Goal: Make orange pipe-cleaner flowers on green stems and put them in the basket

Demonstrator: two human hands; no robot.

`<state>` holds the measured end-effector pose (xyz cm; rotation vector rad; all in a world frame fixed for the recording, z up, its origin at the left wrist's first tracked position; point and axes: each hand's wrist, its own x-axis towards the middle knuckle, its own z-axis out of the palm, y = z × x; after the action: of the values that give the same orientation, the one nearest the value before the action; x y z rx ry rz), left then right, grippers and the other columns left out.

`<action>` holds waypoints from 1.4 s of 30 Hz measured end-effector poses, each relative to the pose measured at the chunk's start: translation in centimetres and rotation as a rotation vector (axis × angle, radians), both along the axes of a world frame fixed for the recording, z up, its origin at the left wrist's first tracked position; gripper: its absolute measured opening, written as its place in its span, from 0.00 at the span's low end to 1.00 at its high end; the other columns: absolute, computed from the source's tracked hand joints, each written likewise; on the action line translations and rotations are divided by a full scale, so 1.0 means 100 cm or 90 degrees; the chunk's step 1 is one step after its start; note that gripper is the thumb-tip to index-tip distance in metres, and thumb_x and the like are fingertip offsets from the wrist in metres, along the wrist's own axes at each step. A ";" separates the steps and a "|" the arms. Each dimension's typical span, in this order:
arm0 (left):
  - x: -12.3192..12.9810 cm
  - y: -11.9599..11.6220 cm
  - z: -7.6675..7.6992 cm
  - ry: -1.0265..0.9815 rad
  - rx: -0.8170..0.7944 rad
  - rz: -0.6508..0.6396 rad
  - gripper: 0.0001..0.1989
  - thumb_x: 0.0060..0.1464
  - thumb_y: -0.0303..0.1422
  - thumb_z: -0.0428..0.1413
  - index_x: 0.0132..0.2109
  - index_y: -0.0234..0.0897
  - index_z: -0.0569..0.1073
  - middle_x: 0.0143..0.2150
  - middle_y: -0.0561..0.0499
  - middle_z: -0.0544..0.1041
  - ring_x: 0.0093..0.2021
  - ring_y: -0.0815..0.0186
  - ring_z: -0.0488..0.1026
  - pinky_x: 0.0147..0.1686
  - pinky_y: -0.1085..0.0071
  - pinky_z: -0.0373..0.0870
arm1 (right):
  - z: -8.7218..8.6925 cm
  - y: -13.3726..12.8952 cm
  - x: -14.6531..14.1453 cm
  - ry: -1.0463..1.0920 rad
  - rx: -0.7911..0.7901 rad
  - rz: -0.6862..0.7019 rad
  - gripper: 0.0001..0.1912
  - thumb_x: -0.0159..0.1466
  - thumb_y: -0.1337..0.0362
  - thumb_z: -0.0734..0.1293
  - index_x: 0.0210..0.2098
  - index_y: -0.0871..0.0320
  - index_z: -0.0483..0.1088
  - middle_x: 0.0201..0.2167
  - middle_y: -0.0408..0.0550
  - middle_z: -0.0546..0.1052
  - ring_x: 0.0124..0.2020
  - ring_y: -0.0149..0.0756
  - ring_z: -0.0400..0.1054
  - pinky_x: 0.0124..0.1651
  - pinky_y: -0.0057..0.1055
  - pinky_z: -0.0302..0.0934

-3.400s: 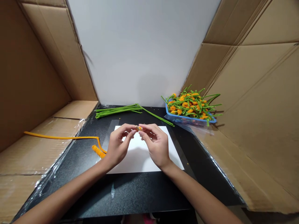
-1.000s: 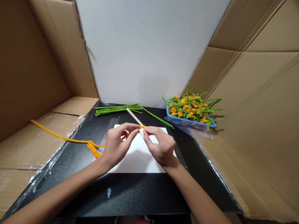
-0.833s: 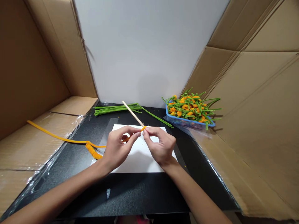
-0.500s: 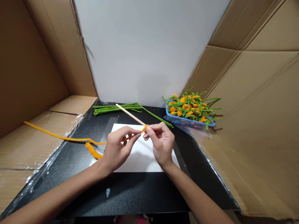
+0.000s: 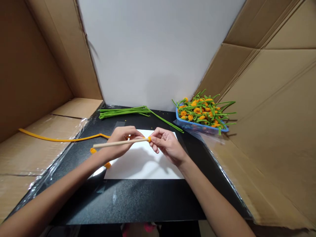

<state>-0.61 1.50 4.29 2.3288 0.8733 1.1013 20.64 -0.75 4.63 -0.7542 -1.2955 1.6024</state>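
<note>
My right hand point(image 5: 166, 144) pinches the tip of a thin wooden stick point(image 5: 118, 143), where a small loop of orange pipe cleaner is wound. The stick points left, passing over my left hand point(image 5: 122, 136). That hand is closed on the orange pipe cleaner point(image 5: 74, 140), whose long tail runs out to the left over the cardboard; its fingertips are partly hidden behind the stick. A coiled orange pipe cleaner point(image 5: 107, 165) lies by my left forearm, which covers its middle. Beneath both hands is a white sheet point(image 5: 145, 168).
Green pipe cleaners point(image 5: 120, 112) lie bundled at the back of the black table point(image 5: 138, 200), one angled toward the right. At the back right stands a blue basket point(image 5: 195, 126) heaped with orange-and-green pipe cleaner pieces. Cardboard walls point(image 5: 278, 98) flank both sides.
The wooden stick has swung round from pointing away at the upper left to lying nearly level across my left hand. The orange strip is now wound closer round its tip.
</note>
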 end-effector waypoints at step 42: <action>0.006 -0.003 -0.014 -0.060 0.167 -0.012 0.07 0.61 0.29 0.58 0.36 0.37 0.80 0.33 0.47 0.83 0.32 0.67 0.78 0.31 0.74 0.71 | -0.012 -0.005 -0.019 0.072 -0.008 -0.126 0.11 0.56 0.60 0.76 0.39 0.57 0.82 0.23 0.42 0.78 0.24 0.26 0.69 0.30 0.25 0.66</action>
<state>-0.04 1.24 2.93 2.4621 0.7065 1.3790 18.76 -1.26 3.48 -0.7642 -1.0958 1.4738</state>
